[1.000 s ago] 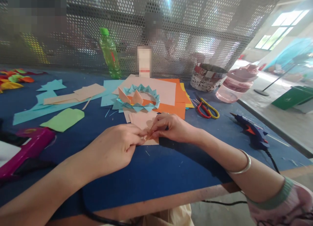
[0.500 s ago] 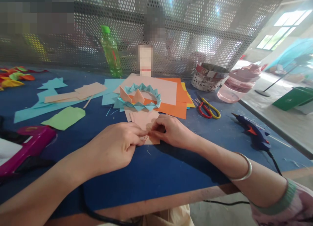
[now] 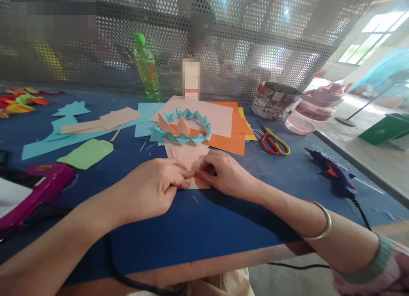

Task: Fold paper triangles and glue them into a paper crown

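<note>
Both hands meet over a peach paper sheet (image 3: 188,155) lying on the blue table. My left hand (image 3: 159,183) is closed, with its fingertips pressed together on a small piece of peach paper. Thumb and index finger of my right hand (image 3: 223,172) pinch the same spot, and the fingertips nearly touch. The fingers mostly hide the small piece. Just beyond them rests a light blue paper crown (image 3: 191,138), a ring of folded points with two peach points (image 3: 183,126) at its front left.
Behind the crown lie orange paper (image 3: 234,144) and blue paper (image 3: 143,121). To the right are scissors (image 3: 275,142), a glue gun (image 3: 335,174), a round container (image 3: 275,102) and a pink bottle (image 3: 316,108). At left are green paper (image 3: 87,154) and a magenta device (image 3: 47,189). A green bottle (image 3: 147,70) stands behind.
The view has shifted slightly, moving the scene a little to the right. Both hands stay together at the same place on the peach paper, with only small finger movement.
</note>
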A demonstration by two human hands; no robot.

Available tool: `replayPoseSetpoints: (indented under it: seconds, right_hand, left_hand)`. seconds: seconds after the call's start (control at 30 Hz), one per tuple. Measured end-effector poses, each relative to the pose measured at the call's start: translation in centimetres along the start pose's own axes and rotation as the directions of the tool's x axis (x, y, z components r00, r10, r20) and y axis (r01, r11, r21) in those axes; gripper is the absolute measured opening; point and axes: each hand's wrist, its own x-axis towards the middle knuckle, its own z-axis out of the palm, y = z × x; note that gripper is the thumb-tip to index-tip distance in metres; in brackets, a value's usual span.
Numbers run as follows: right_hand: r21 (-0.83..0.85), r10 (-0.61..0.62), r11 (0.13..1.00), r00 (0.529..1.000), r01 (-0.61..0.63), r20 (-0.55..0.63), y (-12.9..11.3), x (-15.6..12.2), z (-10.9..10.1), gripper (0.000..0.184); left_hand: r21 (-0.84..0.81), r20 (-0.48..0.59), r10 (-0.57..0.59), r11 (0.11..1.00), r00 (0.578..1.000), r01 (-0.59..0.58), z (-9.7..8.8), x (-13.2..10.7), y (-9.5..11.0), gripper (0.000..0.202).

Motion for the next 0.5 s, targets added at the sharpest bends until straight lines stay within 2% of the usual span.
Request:
replayPoseSetpoints:
  seconds: [0.2,0.4,0.5]
  right_hand:
    - [-0.008,-0.004,1.000,1.000,0.004,-0.006,-0.11,-0.12,-0.03,0.016]
    - [-0.026,-0.005,1.000,1.000,0.004,-0.014,-0.06,-0.06,0.09,0.020]
    - [-0.042,0.007,0.999,1.000,-0.007,-0.003,-0.16,-0.10,0.08,0.018]
  left_hand:
    - [-0.037,0.005,-0.066,0.997,0.998,0.066,-0.29,0.07,0.17,0.045]
    - [0.059,0.030,0.034,0.998,0.999,-0.036,-0.08,-0.24,-0.26,0.055]
    - [0.110,0.034,0.033,0.993,0.999,-0.037,-0.03,-0.33,-0.08,0.055]
